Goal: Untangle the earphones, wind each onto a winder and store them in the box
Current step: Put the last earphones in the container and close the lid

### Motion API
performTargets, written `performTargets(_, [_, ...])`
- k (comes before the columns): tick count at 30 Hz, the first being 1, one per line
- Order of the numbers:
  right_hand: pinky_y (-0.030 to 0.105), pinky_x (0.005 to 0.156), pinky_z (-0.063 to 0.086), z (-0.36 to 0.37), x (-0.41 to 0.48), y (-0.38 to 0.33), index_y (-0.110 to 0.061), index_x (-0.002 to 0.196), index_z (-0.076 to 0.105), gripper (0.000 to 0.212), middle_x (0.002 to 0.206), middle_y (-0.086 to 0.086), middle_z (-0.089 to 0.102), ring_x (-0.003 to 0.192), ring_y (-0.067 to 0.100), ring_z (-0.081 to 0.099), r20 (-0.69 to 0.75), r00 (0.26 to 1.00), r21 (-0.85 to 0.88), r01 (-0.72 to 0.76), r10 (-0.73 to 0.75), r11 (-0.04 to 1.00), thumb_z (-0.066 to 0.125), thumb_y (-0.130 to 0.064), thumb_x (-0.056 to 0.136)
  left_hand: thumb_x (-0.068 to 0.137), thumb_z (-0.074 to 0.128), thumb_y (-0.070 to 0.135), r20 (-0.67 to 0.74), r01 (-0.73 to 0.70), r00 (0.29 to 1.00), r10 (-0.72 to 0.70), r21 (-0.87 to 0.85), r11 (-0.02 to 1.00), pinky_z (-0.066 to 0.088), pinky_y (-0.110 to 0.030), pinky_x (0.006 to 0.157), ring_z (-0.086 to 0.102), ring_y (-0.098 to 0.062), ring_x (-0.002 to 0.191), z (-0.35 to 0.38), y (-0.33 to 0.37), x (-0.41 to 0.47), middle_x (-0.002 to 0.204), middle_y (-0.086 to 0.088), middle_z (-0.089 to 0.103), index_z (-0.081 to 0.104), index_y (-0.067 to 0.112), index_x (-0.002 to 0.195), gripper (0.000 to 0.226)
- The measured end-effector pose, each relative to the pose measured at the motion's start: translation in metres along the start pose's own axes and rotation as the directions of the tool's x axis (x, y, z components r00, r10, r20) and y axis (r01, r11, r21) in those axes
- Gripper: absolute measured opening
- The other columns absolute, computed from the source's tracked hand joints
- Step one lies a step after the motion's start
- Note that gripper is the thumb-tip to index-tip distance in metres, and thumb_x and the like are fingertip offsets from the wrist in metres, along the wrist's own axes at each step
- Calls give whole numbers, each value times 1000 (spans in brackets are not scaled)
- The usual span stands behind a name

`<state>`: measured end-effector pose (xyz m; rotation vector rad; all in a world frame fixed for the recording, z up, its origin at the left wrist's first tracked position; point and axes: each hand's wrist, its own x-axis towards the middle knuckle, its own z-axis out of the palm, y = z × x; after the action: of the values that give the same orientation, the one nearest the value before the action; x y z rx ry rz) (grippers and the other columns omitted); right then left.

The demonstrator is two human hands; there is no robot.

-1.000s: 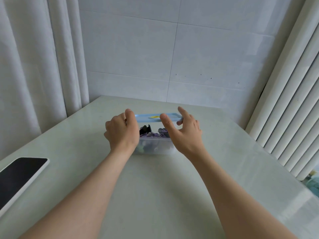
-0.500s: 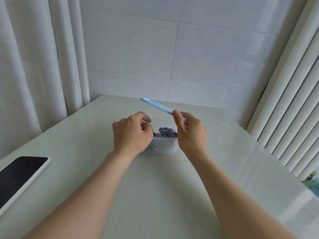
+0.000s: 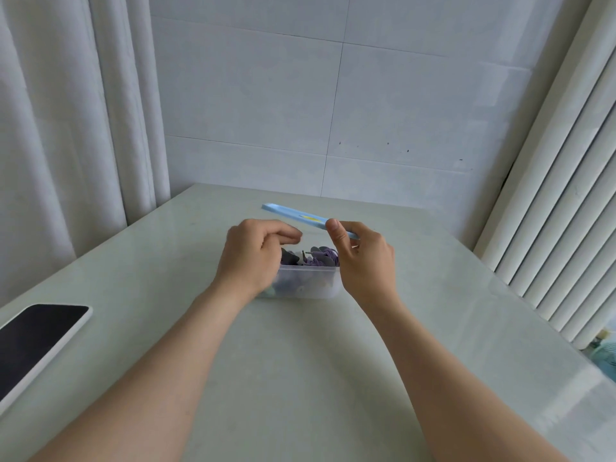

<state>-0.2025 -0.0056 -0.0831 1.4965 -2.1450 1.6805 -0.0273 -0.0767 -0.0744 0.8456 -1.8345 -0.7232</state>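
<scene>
Pinching with thumb on top and fingers beneath, the right grip (image 3: 363, 258) has the pale blue lid (image 3: 290, 215) by its right end. The lid is tilted, its free end rising toward the upper left, clear of the box (image 3: 306, 286). The left grip (image 3: 253, 258) is curled over the box's left rim, and from where I stand I cannot tell whether it holds anything or only steadies the wall. The clear box sits on the counter (image 3: 300, 378) at the middle of the frame. The earphones (image 3: 321, 261) lie inside it, a purple tangle heaped just above the rim among dark grey pieces that may be winders. To my eye this is the opening step, with nothing yet untangled. That thin pinch at one end leaves most of the lid hanging out, so it could swing or slip and drop onto the cords. The heap is knotted, so a tug on one strand might drag the rest over the edge. If the left grip lets go, the light box may skid or tip. A dark phone (image 3: 36, 338) lies well apart at the lower left.
</scene>
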Motion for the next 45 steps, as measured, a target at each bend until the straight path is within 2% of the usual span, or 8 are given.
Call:
performTargets(6, [24,71,50,-4,-1,3,-34,120,75,60,88,-13,74,83,9,66,71,991,-147,124,-114,981,45,-78,93,88,38,19,-530,150,824,-200,-137,979,40,-31,74,60,-23,88,-9,8,0,88,2,67,65,13,93,29])
performTargets(14, [36,65,47,-23,-4,-4,-37,129,67,73,100,-5,77,86,31,67,302,886,-454,458,-351,764,25,-81,88,93,39,10,-276,412,875,-397,-5,911,28,-38,60,40,-32,78,5,21,-3,71,-5,46,44,14,70,23])
performTargets(19, [31,52,31,-24,-6,-3,-31,103,69,64,55,-2,54,55,32,49,209,893,-609,437,-398,662,23,-75,97,96,45,9,-237,421,885,-402,37,906,39,-27,97,54,-31,131,5,17,-4,138,-8,64,68,12,133,44])
performTargets(23, [28,51,27,-17,-11,-4,-25,84,70,52,52,-3,50,51,31,50,137,916,-620,375,-376,689,35,-61,95,93,47,8,-208,371,919,-335,166,914,34,-33,80,40,-30,92,8,14,-6,98,-4,49,52,24,95,18])
performTargets(28, [32,59,36,-9,-10,-9,-18,94,66,16,94,-1,63,79,30,61,98,983,-425,180,-153,887,52,-26,91,99,46,22,-171,357,933,-317,327,875,35,-33,83,51,-36,105,9,17,-7,118,-6,58,63,26,116,24])
performTargets(33, [19,111,25,-3,-16,-12,-9,156,43,60,167,7,35,157,15,22,419,907,-211,128,-28,969,30,-29,101,102,39,28,-143,267,964,-226,543,796,38,-37,76,47,-34,93,14,15,-12,127,-9,53,61,15,127,36])
performTargets(42, [38,97,46,-1,-15,-20,-16,150,44,50,151,0,40,122,25,54,410,909,-331,77,70,940,34,-33,104,106,39,39,-107,241,970,-216,495,835,37,-41,96,44,-38,108,16,9,-12,132,-10,38,53,17,134,39])
performTargets(45, [42,86,47,5,-24,-21,-14,120,54,36,128,6,55,111,34,56,254,967,-505,122,12,854,33,-35,101,102,51,38,-161,234,968,-194,294,927,38,-40,99,52,-37,108,17,3,-12,119,-1,28,51,14,126,33])
